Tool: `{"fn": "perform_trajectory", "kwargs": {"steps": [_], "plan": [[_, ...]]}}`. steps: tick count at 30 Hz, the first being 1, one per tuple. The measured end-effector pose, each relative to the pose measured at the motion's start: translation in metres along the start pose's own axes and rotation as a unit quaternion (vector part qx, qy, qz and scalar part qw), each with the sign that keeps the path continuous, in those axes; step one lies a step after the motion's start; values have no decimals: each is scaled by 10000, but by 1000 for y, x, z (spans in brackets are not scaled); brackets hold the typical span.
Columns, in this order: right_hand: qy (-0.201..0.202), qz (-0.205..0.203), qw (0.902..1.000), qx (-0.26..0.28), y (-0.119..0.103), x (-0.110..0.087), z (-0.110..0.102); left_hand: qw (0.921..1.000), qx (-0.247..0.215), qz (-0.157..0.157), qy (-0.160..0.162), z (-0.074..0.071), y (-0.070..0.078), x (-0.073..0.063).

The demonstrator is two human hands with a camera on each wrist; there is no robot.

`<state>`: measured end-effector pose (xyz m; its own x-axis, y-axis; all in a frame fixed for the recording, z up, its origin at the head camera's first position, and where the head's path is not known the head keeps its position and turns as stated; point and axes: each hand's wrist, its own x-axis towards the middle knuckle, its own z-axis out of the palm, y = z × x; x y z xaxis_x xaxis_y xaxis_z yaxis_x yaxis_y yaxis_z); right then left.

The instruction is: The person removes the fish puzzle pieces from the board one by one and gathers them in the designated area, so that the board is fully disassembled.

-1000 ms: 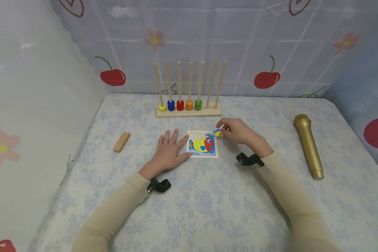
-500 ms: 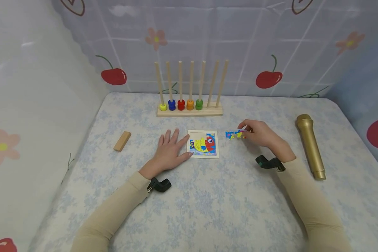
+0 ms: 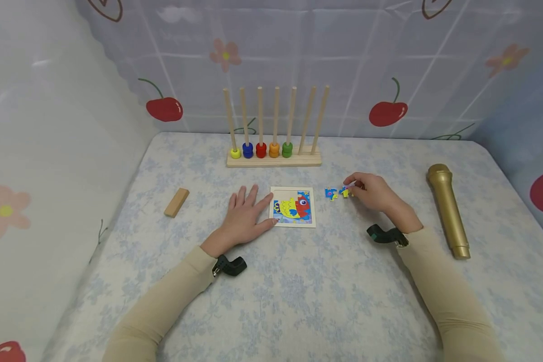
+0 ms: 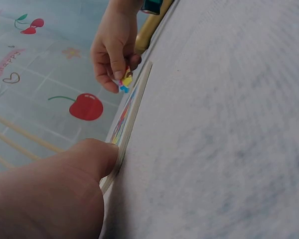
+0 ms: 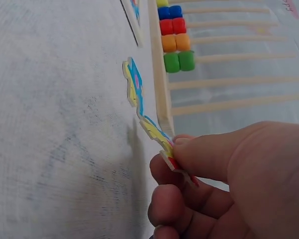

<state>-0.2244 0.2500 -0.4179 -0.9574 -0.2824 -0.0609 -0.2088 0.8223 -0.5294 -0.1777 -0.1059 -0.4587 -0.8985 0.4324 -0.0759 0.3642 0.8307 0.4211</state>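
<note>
Used puzzle board (image 3: pixel 286 193) as landmark: flat on counter (image 3: pixel 280 296), with fish picture (image 3: pixel 290 208) partly filled in and a pale strip showing along the far side. Noted left hand (image 3: pixel 243 219) at the board's left edge, palm down, with spread fingers, thumb and index on the rim; wide grip. Found right hand (image 3: pixel 372 192) to the right of the board, with narrow grip pinching a puzzle piece (image 3: pixel 345 192) (yellow and blue, with red at one end in the right wrist view). Logged second piece (image 3: pixel 330 193) between board and pinched piece; cannot tell about contact between the two. Recorded bead rack (image 3: pixel 273 162) beyond the board, wooden block (image 3: pixel 176 202) well apart to its left, gold microphone (image 3: pixel 449 211) well apart to its right, patterned sheet (image 3: pixel 344 60) farther back still.
</note>
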Motion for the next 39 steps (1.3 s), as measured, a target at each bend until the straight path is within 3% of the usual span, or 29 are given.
{"fn": "perform_trajectory", "kwargs": {"steps": [13, 39], "plan": [[-3, 232, 9997, 21, 3, 5, 7, 10000, 24, 5, 11, -1, 0, 0], [138, 306, 9992, -229, 3, 3, 12, 10000, 35, -26, -37, 0, 1, 1]]}}
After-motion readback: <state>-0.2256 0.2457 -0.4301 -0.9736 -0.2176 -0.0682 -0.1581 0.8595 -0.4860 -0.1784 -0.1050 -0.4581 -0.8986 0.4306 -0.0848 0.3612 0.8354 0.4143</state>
